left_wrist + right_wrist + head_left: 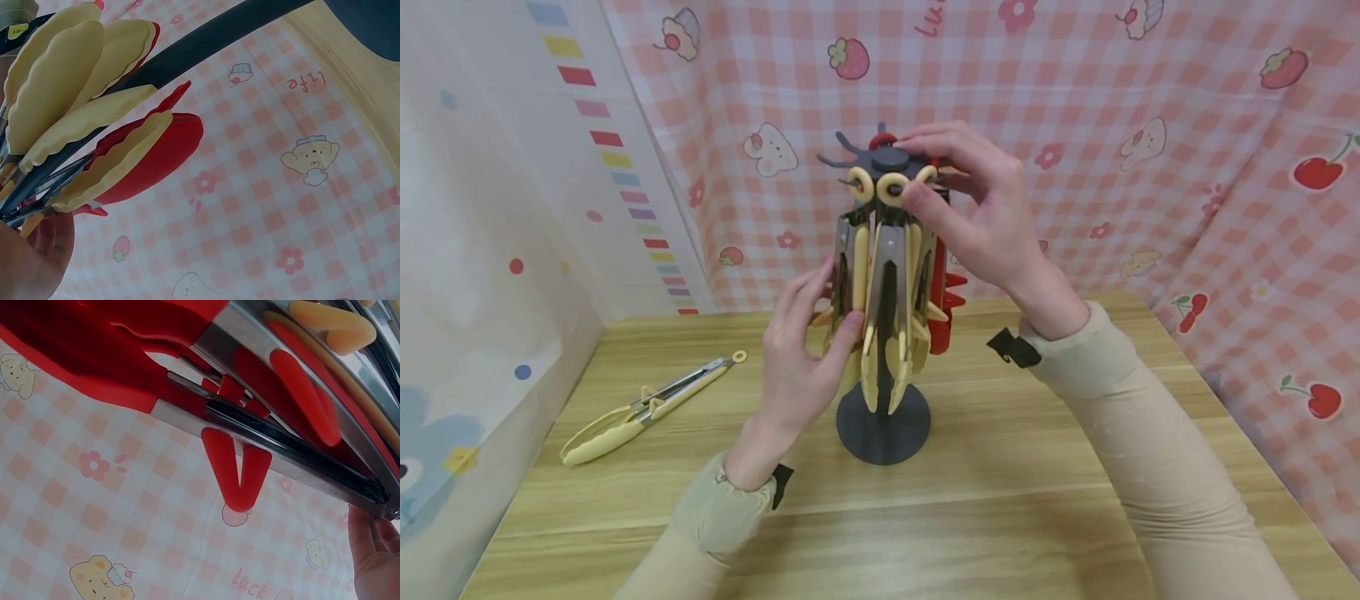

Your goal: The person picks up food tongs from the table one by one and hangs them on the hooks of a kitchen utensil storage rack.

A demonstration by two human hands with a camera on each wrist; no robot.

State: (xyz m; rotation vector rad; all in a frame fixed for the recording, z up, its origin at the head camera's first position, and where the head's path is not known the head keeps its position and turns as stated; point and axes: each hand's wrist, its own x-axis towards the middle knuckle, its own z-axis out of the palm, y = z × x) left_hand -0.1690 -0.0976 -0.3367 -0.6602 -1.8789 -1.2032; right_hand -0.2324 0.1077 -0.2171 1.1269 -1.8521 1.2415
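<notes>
A dark utensil stand point(883, 437) rises from a round base, with several cream-tipped and red-tipped tongs hanging by their rings from its hooked top. My left hand point(799, 354) grips a pair of cream tongs point(859, 271) at the stand's left side, thumb in front. At the top, my right hand point(988, 200) has its thumb on a cream ring point(892, 190) and its fingers reaching over the hooks. Red tongs point(119, 381) fill the right wrist view. Cream tong heads point(56, 94) cluster around the pole in the left wrist view.
Another pair of cream tongs point(625, 425) lies on the wooden table point(1000, 517) to the left. A pink checked cloth point(820, 108) hangs behind the table and along its right side. A white patterned cloth point(482, 233) hangs at the left.
</notes>
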